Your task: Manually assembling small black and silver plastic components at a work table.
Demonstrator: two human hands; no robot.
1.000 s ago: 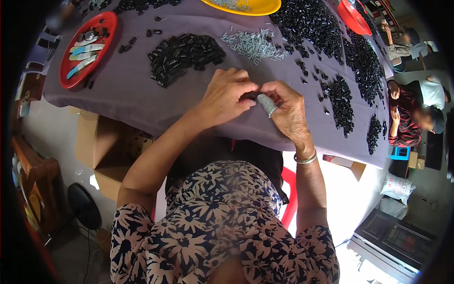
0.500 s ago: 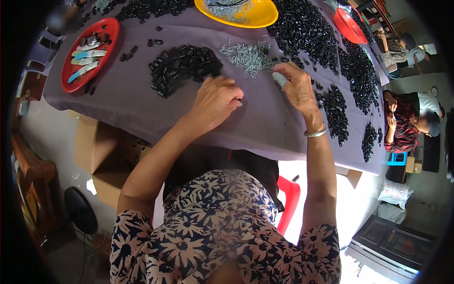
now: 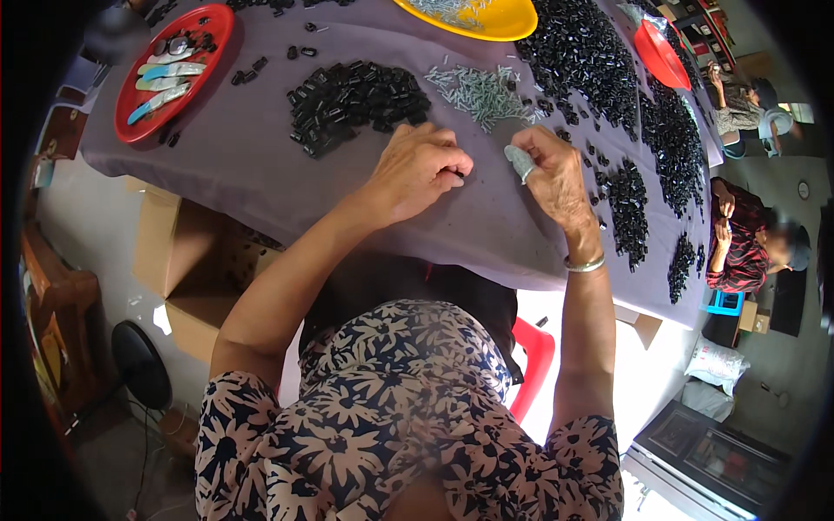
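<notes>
Two forearms (image 3: pixel 291 286) slant in from six o'clock over the cloth-covered desk (image 3: pixel 252 165). The left hand (image 3: pixel 423 169) shows its back, with the wrist low and the fingers curled in, clenched on a small black piece (image 3: pixel 460 174); only a dark bit of it shows at the fingertips, pointing toward three o'clock. Apart from it, at its three o'clock, the right hand (image 3: pixel 547 169) is held with bent fingers and a pale sheath (image 3: pixel 520 163) over the thumb; I cannot tell whether those fingers grasp anything. A bracelet (image 3: pixel 585 264) circles the right wrist

From the left hand, a heap of black pieces (image 3: pixel 356 104) lies near at eleven o'clock and a heap of silver pins (image 3: pixel 480 95) at one. Beyond the pins is a yellow dish (image 3: pixel 512 33) with more pins in it. A red tray (image 3: pixel 122 122) bearing blue-and-white tools (image 3: pixel 161 102) is well apart at ten o'clock

From the right hand, a large spread of black pieces (image 3: pixel 582 69) takes up one o'clock, a red bowl (image 3: pixel 665 61) sits farther off between one and two, and a smaller cluster of black pieces (image 3: pixel 627 208) crowds four o'clock, close to the wrist. An open cardboard box (image 3: pixel 161 243) stands below the desk, at the left hand's eight o'clock
</notes>
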